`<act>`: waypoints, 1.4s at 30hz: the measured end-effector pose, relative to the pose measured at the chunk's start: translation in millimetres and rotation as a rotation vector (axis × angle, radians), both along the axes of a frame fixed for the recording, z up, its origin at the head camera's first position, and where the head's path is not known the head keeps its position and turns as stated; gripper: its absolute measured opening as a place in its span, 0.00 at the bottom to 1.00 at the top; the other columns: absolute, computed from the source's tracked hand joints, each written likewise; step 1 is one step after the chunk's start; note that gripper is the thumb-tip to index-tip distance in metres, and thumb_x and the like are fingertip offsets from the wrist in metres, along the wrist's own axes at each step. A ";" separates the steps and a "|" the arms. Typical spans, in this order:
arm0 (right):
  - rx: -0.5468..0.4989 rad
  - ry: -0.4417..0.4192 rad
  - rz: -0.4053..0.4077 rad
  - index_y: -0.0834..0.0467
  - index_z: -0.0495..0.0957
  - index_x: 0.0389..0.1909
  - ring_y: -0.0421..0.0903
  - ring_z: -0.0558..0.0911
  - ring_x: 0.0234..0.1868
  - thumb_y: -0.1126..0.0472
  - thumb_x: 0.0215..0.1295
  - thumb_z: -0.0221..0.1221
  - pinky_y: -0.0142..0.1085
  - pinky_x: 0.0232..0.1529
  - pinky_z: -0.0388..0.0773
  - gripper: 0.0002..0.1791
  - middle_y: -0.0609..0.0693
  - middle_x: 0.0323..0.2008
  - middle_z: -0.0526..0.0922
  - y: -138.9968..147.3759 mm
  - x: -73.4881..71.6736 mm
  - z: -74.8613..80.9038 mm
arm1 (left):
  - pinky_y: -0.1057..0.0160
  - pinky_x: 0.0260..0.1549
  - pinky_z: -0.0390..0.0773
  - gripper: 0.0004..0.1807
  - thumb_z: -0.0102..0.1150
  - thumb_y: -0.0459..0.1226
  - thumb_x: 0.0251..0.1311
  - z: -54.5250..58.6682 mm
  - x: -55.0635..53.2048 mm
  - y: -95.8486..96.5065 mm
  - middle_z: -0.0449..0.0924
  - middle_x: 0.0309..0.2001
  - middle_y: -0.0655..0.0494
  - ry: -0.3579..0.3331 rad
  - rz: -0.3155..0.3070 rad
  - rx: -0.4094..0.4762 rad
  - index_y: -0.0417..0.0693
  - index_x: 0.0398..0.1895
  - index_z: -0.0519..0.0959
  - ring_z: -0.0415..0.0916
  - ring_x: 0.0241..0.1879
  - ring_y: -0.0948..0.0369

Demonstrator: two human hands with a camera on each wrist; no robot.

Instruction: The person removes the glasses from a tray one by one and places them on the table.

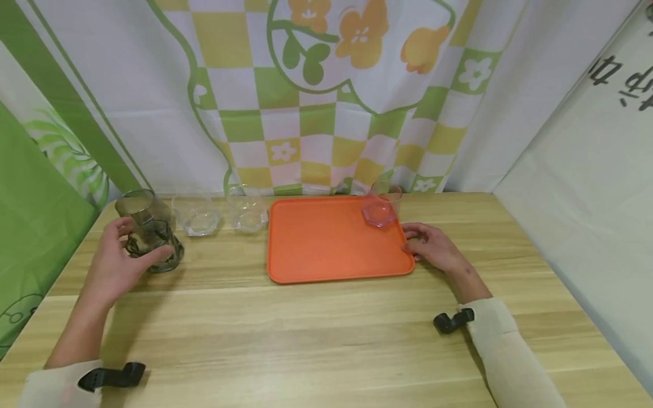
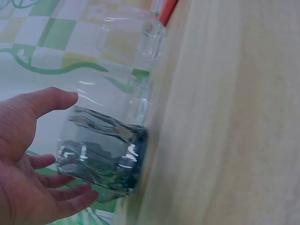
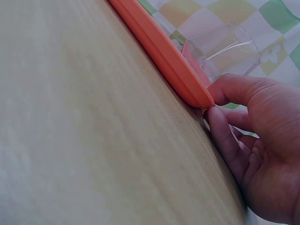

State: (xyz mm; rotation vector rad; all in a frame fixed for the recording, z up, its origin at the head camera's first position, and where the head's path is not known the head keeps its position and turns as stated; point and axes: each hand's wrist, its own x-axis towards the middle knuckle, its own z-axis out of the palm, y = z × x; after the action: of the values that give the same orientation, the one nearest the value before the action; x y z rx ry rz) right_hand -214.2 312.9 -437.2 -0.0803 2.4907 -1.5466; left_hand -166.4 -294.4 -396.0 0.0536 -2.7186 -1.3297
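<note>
My left hand (image 1: 119,258) is spread around a dark grey glass (image 1: 165,252) standing at the table's left side. In the left wrist view, thumb and fingers are apart on either side of this tumbler (image 2: 101,150), with gaps showing. Another smoky glass (image 1: 135,203) stands just behind it. Across the table, my right hand (image 1: 433,246) pinches the right edge of an orange tray (image 1: 331,243). The right wrist view has the fingertips at the tray's rim (image 3: 173,70). A pink-based clear glass (image 1: 380,209) stands at the tray's back right corner.
Two clear glasses, one wide (image 1: 199,218) and one narrower (image 1: 248,215), stand between the dark glasses and the tray. A patterned curtain (image 1: 326,124) hangs along the table's back edge. A white panel (image 1: 586,170) borders the right side.
</note>
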 end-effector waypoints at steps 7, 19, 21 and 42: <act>-0.011 0.002 -0.003 0.67 0.67 0.72 0.44 0.83 0.40 0.63 0.71 0.64 0.35 0.38 0.85 0.31 0.67 0.58 0.77 2.0 0.6 0.7 | 0.26 0.58 0.58 0.52 0.65 0.47 0.69 17.0 5.9 8.3 0.51 0.71 0.21 0.074 0.001 -0.053 0.29 0.79 0.44 0.51 0.67 0.24; 0.012 0.004 -0.012 0.66 0.68 0.72 0.46 0.83 0.39 0.62 0.70 0.65 0.35 0.37 0.85 0.32 0.66 0.57 0.77 1.2 0.2 -0.8 | 0.32 0.60 0.60 0.46 0.70 0.38 0.65 39.7 20.2 52.0 0.58 0.71 0.29 0.247 -0.084 -0.035 0.33 0.77 0.54 0.57 0.67 0.31; 0.016 0.004 -0.017 0.66 0.68 0.72 0.47 0.83 0.39 0.62 0.70 0.65 0.35 0.37 0.85 0.32 0.66 0.57 0.77 1.1 0.2 -0.4 | 0.35 0.59 0.62 0.45 0.71 0.37 0.63 41.2 22.0 65.0 0.60 0.70 0.31 0.268 -0.122 -0.036 0.33 0.77 0.55 0.59 0.66 0.34; 0.017 0.007 -0.005 0.66 0.69 0.71 0.46 0.83 0.40 0.62 0.70 0.65 0.35 0.39 0.84 0.32 0.66 0.57 0.77 2.1 -1.7 -1.1 | 0.42 0.55 0.74 0.36 0.71 0.47 0.64 20.2 -2.7 191.4 0.73 0.63 0.49 0.188 -0.448 -0.103 0.47 0.72 0.68 0.72 0.61 0.46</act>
State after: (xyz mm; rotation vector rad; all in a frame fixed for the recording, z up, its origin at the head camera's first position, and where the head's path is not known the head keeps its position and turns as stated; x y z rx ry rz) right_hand -215.9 315.1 -438.3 -0.0766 2.5109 -1.5299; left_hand -169.1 -102.9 -375.8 -0.6895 -2.7228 -1.2051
